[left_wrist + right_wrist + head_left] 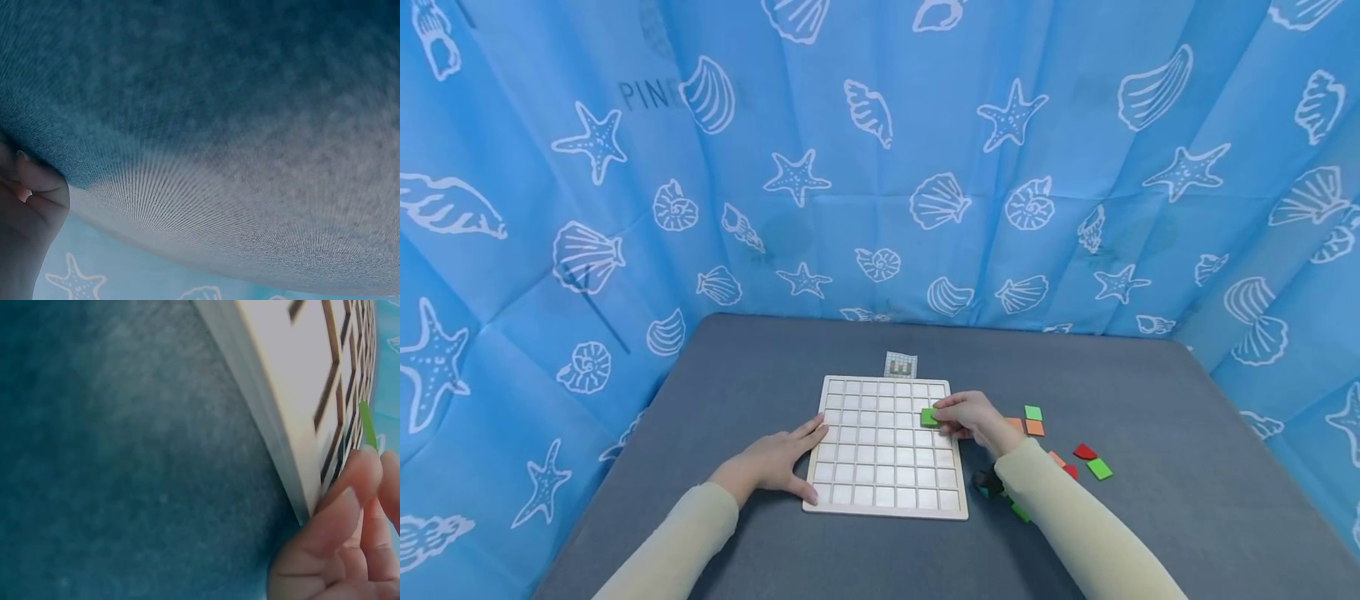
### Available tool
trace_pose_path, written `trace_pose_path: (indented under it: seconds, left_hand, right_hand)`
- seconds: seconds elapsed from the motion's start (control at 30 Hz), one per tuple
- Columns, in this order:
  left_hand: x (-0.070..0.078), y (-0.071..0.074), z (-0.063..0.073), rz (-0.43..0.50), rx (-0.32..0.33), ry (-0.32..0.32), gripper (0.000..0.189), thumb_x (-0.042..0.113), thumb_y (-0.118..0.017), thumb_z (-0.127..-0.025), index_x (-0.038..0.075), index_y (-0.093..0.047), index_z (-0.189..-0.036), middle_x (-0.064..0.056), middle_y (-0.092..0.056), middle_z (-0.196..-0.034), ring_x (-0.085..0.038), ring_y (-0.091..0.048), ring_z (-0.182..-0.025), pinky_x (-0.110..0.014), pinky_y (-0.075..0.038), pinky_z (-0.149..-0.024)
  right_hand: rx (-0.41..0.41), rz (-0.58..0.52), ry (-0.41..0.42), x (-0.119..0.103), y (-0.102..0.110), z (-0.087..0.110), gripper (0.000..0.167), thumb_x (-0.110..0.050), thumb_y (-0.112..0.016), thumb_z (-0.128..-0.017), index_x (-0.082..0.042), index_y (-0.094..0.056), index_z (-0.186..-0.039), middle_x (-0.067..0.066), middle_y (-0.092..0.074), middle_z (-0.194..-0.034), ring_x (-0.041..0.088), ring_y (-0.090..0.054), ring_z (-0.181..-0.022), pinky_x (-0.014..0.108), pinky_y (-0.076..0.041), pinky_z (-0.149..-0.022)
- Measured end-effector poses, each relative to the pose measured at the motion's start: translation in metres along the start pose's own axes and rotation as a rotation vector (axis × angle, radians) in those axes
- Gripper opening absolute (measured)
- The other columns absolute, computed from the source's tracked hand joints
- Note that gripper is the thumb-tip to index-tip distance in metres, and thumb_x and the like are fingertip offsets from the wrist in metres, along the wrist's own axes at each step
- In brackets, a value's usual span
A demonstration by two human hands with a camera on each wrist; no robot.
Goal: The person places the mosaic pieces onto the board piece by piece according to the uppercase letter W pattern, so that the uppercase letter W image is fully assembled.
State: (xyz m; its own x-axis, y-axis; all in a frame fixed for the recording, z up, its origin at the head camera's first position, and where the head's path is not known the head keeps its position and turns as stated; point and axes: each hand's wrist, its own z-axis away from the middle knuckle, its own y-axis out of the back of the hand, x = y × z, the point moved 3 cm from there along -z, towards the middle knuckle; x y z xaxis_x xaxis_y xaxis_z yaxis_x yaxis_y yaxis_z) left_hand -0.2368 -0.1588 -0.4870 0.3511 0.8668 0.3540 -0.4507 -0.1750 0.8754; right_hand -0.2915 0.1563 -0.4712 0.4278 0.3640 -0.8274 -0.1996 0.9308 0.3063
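Observation:
A white board with a wooden grid of square cells [877,457] lies on the table. My right hand [972,417] pinches a green square tile [928,417] between thumb and fingers over the board's right side, a few rows below its far edge. The right wrist view shows the same green tile [367,425] edge-on at the fingertips, beside the wooden frame [269,400]. My left hand [775,463] rests along the board's left edge with fingers and thumb spread. Only part of that hand [37,200] shows in the left wrist view.
A small printed card with a grid pattern [900,365] lies at the board's far edge. Loose tiles lie right of the board, among them a green one [1099,469], a red one [1084,451] and an orange one [1034,427]. The right forearm partly hides several. A blue shell-patterned curtain [880,183] hangs behind.

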Motion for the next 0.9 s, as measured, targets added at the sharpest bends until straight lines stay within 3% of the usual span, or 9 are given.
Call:
trace_pose_path:
  seconds: [0.23,0.9]
  left_hand:
    - [0.0024,0.0008,0.0014,-0.003,-0.003,0.006,0.11,0.062,-0.077,-0.068,0.02,-0.026,-0.156,0.006,-0.012,-0.163,-0.038,-0.035,-0.137,-0.053,-0.037,-0.101]
    - [-0.0001,-0.0009,-0.002,-0.003,0.003,0.0,0.112,0.063,-0.077,-0.067,0.019,-0.025,-0.156,0.004,-0.011,-0.163,-0.038,-0.035,-0.137,-0.053,-0.037,-0.101]
  right_hand:
    - [0.021,0.031,0.007,-0.0006,-0.0047,-0.0025,0.02,-0.008,-0.067,-0.092,0.001,-0.068,-0.11,0.003,-0.059,-0.07,0.012,-0.046,-0.054,0.027,-0.039,-0.054]
    - [0.01,0.022,-0.008,-0.0041,-0.0089,-0.0069,0.016,-0.005,-0.066,-0.092,0.002,-0.07,-0.105,0.002,-0.056,-0.064,0.011,-0.033,-0.048,0.025,-0.029,-0.048]
